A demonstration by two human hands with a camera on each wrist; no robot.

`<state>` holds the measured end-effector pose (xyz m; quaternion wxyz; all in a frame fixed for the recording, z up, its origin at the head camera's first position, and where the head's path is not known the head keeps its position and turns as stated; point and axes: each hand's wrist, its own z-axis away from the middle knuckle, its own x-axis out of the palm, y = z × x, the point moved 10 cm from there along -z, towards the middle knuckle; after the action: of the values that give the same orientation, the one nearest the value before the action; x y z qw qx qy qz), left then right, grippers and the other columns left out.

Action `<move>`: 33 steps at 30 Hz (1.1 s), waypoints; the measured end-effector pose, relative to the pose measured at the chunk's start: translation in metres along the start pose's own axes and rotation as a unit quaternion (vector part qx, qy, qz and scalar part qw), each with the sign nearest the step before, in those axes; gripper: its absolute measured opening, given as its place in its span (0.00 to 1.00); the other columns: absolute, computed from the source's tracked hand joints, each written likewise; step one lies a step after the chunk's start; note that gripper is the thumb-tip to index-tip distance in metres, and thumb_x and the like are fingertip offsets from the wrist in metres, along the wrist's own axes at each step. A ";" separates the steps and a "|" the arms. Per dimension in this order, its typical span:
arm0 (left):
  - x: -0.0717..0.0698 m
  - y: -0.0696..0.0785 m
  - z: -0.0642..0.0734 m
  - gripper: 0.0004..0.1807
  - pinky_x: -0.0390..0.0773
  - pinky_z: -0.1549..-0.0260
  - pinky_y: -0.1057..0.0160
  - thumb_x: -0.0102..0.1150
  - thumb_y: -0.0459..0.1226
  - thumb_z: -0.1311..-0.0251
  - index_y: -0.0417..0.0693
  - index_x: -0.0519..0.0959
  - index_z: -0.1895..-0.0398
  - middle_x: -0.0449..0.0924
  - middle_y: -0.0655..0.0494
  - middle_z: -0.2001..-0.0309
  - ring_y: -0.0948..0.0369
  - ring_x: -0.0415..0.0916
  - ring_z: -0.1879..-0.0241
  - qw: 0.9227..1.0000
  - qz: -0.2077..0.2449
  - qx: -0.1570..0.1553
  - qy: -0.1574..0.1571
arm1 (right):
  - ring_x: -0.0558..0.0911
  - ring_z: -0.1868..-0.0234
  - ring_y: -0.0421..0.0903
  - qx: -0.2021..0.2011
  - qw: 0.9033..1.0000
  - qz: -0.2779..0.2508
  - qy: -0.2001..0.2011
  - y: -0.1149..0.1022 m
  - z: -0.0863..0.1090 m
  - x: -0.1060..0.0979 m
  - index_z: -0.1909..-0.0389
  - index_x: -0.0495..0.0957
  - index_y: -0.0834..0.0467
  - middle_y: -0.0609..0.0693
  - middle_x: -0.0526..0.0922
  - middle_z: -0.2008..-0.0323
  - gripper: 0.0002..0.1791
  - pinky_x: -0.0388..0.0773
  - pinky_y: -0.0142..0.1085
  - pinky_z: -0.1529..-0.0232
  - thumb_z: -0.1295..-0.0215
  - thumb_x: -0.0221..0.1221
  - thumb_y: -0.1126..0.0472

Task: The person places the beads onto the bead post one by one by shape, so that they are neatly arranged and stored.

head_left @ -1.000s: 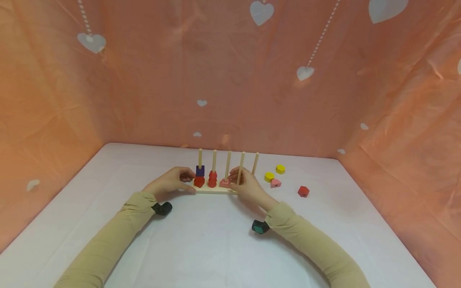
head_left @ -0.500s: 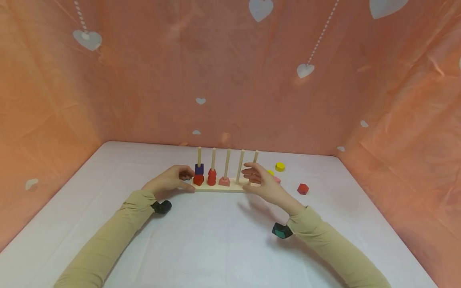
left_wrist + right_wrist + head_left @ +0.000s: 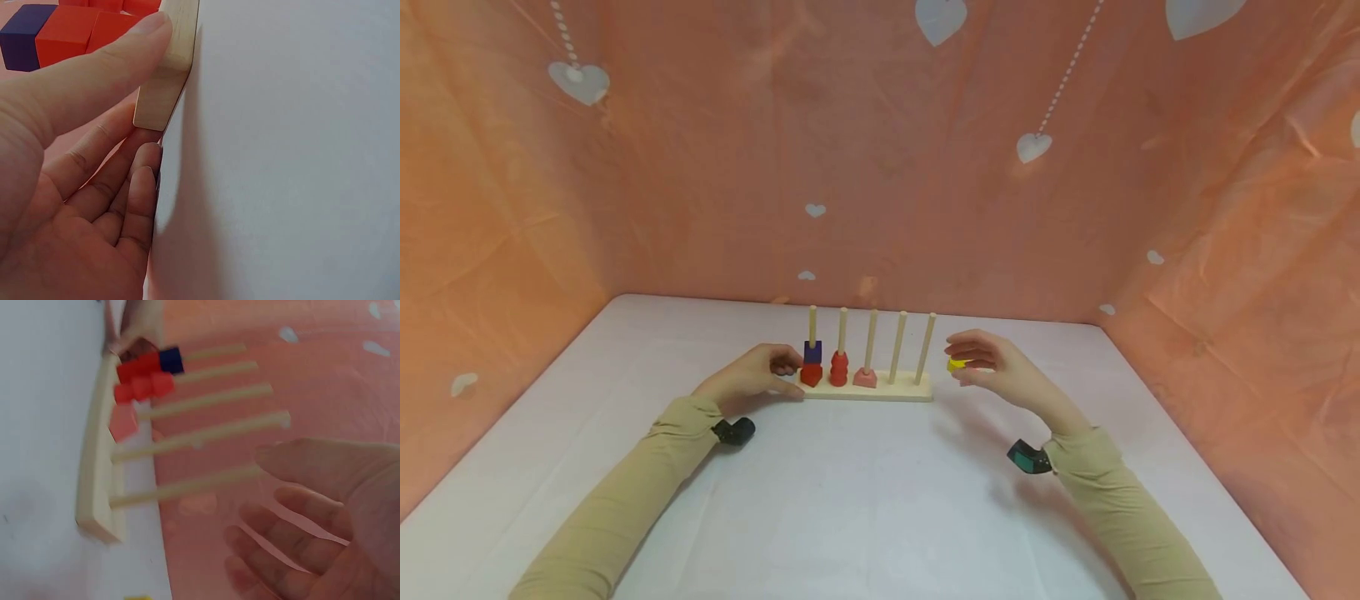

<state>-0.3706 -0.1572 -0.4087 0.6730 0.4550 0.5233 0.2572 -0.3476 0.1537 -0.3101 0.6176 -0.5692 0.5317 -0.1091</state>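
Note:
A wooden peg stacker [image 3: 904,389] with several upright pegs stands on the table. Its left end is gripped by my left hand [image 3: 748,375], the thumb [image 3: 119,62] along the base's front edge and the fingers behind. A dark blue block [image 3: 812,352] tops red blocks [image 3: 811,375] on the leftmost peg. Red rounded beads [image 3: 839,369] fill the bottom of the second peg, and one pink triangular bead [image 3: 865,379] sits on the third. My right hand [image 3: 1003,371] hovers right of the stacker, fingers loosely bent, holding nothing. A yellow bead [image 3: 956,365] shows partly behind its fingers.
White cloth covers the table [image 3: 850,483]. Behind it hangs an orange-pink curtain [image 3: 880,183] with heart prints. My right hand and forearm hide most of the area with loose beads. Dark wrist cameras [image 3: 1028,457] hang beneath both wrists.
My right hand has moved off the pink bead on the third peg, away to the right, and is now over the loose beads. The left hand stays at the stacker's end.

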 end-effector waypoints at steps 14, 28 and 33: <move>0.000 -0.002 0.001 0.29 0.70 0.52 0.58 0.77 0.38 0.59 0.40 0.76 0.52 0.76 0.48 0.55 0.52 0.69 0.55 1.000 0.005 -0.009 0.001 | 0.75 0.46 0.60 0.075 0.996 0.053 0.020 0.054 0.002 -0.036 0.41 0.68 0.70 0.67 0.74 0.46 0.24 0.72 0.46 0.45 0.35 0.60 0.65; 0.001 -0.003 0.000 0.30 0.70 0.53 0.58 0.78 0.38 0.60 0.41 0.76 0.52 0.75 0.48 0.55 0.52 0.68 0.55 1.000 0.029 -0.011 -0.002 | 0.79 0.49 0.54 0.163 0.981 0.106 -0.012 0.095 0.004 -0.028 0.49 0.79 0.62 0.56 0.80 0.49 0.18 0.74 0.46 0.48 0.38 0.64 0.58; 0.001 -0.004 0.000 0.30 0.69 0.52 0.58 0.78 0.38 0.60 0.41 0.76 0.52 0.75 0.48 0.55 0.52 0.68 0.54 1.000 0.026 -0.008 -0.001 | 0.79 0.52 0.53 0.184 0.977 0.106 -0.017 0.102 0.003 -0.024 0.49 0.79 0.62 0.57 0.79 0.50 0.17 0.77 0.41 0.52 0.37 0.63 0.61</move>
<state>-0.3703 -0.1582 -0.4124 0.6703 0.4638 0.5081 0.2784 -0.4032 0.2064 -0.3821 0.7292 -0.3876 0.5490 -0.1292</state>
